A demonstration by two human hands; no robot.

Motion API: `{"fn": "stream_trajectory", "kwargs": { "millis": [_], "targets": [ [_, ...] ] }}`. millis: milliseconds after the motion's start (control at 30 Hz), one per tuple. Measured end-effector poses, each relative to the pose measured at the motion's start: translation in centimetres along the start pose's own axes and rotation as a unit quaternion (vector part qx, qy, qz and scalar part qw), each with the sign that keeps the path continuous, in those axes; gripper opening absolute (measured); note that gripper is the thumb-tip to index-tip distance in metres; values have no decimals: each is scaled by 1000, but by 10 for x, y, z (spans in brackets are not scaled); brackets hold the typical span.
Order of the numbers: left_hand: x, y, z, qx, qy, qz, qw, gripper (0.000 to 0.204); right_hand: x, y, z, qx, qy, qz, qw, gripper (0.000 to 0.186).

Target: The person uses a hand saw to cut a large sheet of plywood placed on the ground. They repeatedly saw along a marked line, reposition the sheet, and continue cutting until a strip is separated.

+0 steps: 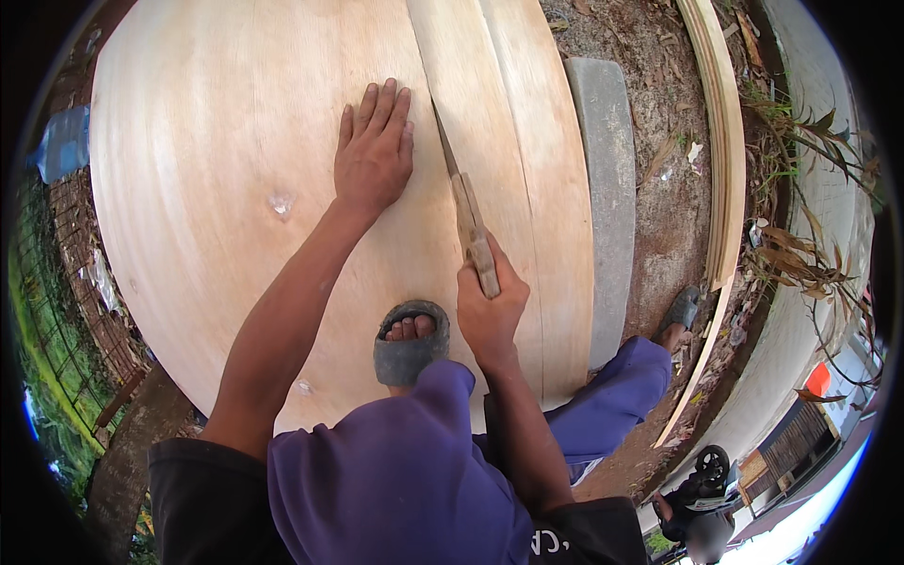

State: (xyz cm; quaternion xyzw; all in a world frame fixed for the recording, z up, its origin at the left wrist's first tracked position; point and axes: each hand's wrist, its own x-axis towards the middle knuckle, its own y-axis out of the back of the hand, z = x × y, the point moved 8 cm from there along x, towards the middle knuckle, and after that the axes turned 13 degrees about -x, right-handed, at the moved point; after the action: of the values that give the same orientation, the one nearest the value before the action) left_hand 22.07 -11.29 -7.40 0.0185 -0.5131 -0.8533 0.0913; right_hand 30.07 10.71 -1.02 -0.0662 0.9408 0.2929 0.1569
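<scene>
A large pale plywood sheet (217, 122) fills the middle of the view. My right hand (494, 306) is wrapped round the wooden handle of a handsaw (469, 221). Its thin blade points away from me and lies in the cut line, which runs on toward the far edge. Part of the blade is hidden by the wood. My left hand (374, 155) lies flat on the sheet just left of the blade, fingers stretched forward. One sandaled foot (411, 344) presses on the plywood near the saw handle.
A grey concrete block (607, 188) shows beside the sheet's right edge. Further right, long stacked boards (723, 160) run along a low wall with dry plants. My other foot (680, 311) stands on the littered ground. A clear blue plastic bottle (64, 144) lies at left; a person (702, 499) sits lower right.
</scene>
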Motion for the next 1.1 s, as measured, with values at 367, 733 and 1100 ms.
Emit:
{"fn": "stream_trajectory", "kwargs": {
  "millis": [367, 733, 1100],
  "targets": [
    [5, 3, 3, -17, -9, 22, 1000, 49, -103, 71, 4, -78, -63, -15, 995, 39],
    [1, 4, -2, -11, -10, 26, 1000, 49, -134, 91, -8, -129, 32, -11, 991, 53],
    [-1, 2, -6, -9, -4, 23, 1000, 49, -34, 26, -6, -72, -1, -13, 997, 46]
  ]
}}
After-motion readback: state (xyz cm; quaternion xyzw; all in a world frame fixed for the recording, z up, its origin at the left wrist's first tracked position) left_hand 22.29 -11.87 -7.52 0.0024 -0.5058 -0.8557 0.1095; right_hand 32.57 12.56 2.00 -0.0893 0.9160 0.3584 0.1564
